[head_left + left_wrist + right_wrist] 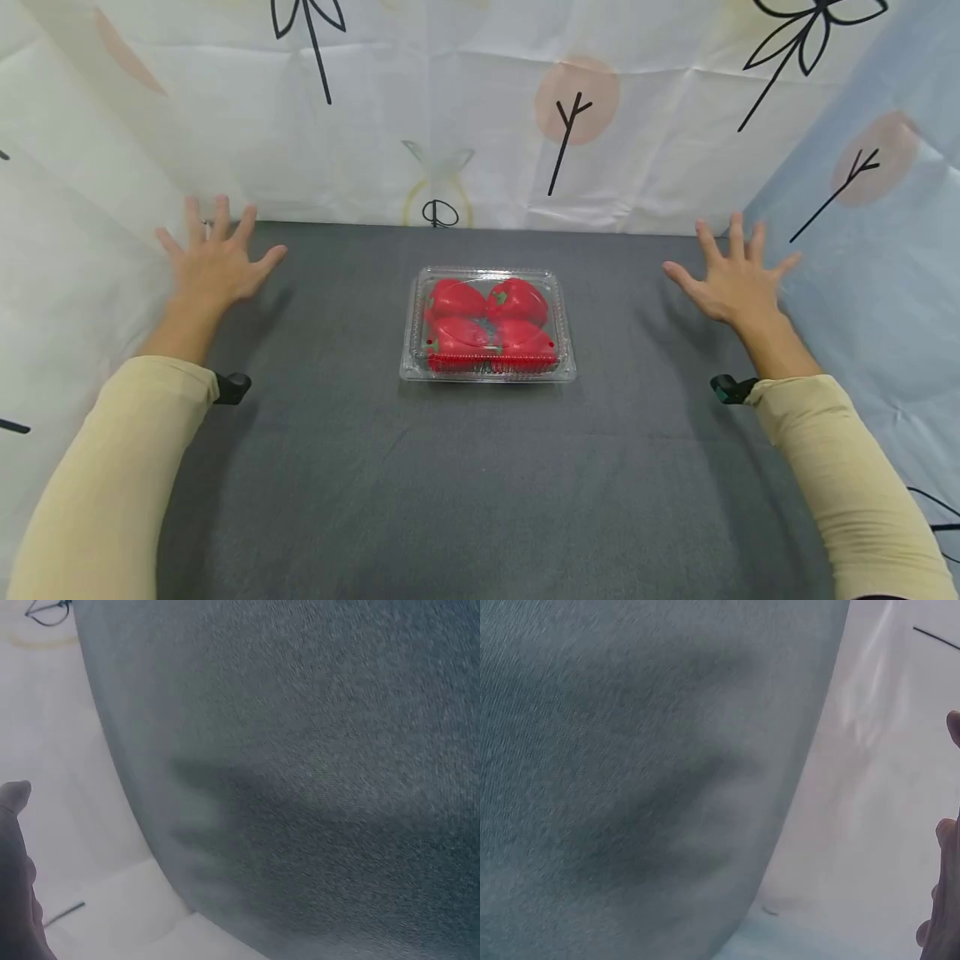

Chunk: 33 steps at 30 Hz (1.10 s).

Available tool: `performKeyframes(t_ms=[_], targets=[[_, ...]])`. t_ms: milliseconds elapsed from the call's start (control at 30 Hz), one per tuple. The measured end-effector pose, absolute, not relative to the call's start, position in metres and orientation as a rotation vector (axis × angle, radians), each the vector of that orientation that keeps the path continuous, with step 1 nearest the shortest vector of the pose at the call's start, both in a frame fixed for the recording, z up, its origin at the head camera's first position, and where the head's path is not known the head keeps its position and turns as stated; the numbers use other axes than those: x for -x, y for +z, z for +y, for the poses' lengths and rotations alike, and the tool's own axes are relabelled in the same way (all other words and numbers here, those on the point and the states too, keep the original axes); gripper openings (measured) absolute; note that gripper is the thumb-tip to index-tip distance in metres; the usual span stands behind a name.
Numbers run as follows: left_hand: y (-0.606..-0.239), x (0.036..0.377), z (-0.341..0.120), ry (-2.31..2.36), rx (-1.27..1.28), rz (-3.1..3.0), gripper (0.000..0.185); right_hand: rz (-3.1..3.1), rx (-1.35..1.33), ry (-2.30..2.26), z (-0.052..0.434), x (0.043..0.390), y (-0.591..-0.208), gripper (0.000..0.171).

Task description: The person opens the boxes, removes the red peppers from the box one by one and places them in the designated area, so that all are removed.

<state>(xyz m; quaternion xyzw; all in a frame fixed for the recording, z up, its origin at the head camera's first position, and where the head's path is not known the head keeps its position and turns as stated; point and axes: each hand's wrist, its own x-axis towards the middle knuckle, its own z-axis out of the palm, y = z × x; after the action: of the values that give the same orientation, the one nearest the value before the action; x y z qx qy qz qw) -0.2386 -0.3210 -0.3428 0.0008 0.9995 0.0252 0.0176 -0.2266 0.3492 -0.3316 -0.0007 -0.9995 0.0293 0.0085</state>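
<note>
A clear plastic clamshell box point(489, 371) with several red bell peppers point(517, 302) inside lies on the grey table, its lid down. Off to its left, my left hand point(213, 267) hovers over the far left of the table with fingers spread, touching nothing. My right hand point(738, 279) hovers likewise on the far right, fingers apart and holding nothing. Only the edge of the left hand point(13, 877) shows in the left wrist view, and a sliver of the right hand point(946, 892) in the right wrist view. Neither wrist view includes the box.
The grey table point(450, 492) runs back to a white patterned curtain point(480, 108), which also stands along the left and right sides. Black wrist straps point(232, 388) sit at both cuffs. Thin black cables point(937, 504) hang at the right edge.
</note>
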Motion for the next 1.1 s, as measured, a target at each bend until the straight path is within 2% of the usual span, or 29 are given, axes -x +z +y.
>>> performKeyframes(t_ms=[633, 1100], targets=[[-0.334, 0.237, -0.273, 0.175, -0.175, 3.169, 0.076, -3.035, -0.287, 0.068, 0.283, 0.217, -0.325, 0.082], [-0.332, 0.227, -0.233, 0.341, -0.323, 3.159, 0.075, -2.954, -0.525, 0.036, 0.243, 0.198, -0.319, 0.078]])
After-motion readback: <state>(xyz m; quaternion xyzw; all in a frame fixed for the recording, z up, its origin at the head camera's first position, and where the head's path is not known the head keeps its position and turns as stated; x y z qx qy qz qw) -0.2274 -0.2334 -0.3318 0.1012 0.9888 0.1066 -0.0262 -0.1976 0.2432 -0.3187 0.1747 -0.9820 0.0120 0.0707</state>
